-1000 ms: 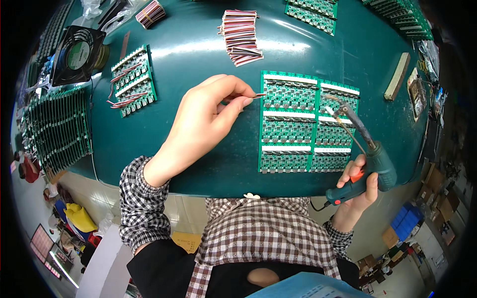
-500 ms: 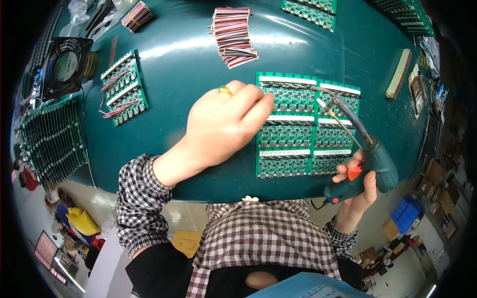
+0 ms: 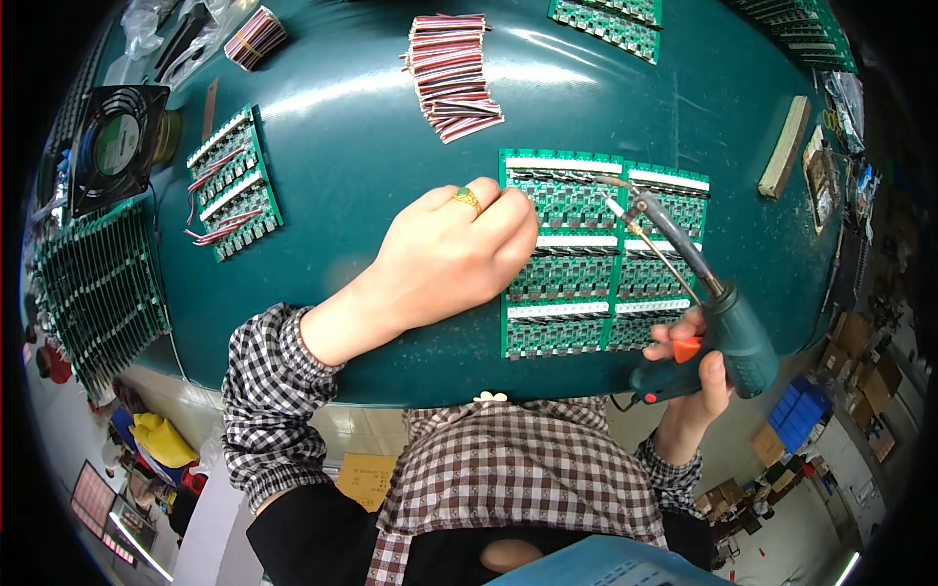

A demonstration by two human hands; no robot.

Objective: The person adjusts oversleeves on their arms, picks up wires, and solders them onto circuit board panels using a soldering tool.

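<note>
Left hand [image 3: 451,256]: lies knuckles-up on the left edge of the green circuit board panel [image 3: 598,256], fingers curled down onto it. The grip looks closed around something small under the fingertips, but what it pinches is hidden, so that cannot be told. The weight of the hand likely pins the panel flat against the table [image 3: 362,137].
Right hand [image 3: 696,376]: wrapped tightly around the handle of a teal soldering gun [image 3: 718,327], one finger by its orange trigger. A pistol hold of this kind keeps the long barrel steady.
Soldering tip [image 3: 614,207]: angled up and leftward, resting at the top row of the panel, just beside the left hand's fingertips. A thin wire or rod runs alongside the barrel.
Panel: sits near the table's front edge, directly ahead of the person, within easy reach of both hands.
Wire bundles [image 3: 451,61]: red, white and black stack, well behind the panel, close enough to draw from.
Other boards [image 3: 233,184]: a smaller panel with wires attached lies to the left; more stand racked at the far left [image 3: 93,288].
Fan [image 3: 115,146]: black, at the left rear, tilted toward the work, probably for fumes.
</note>
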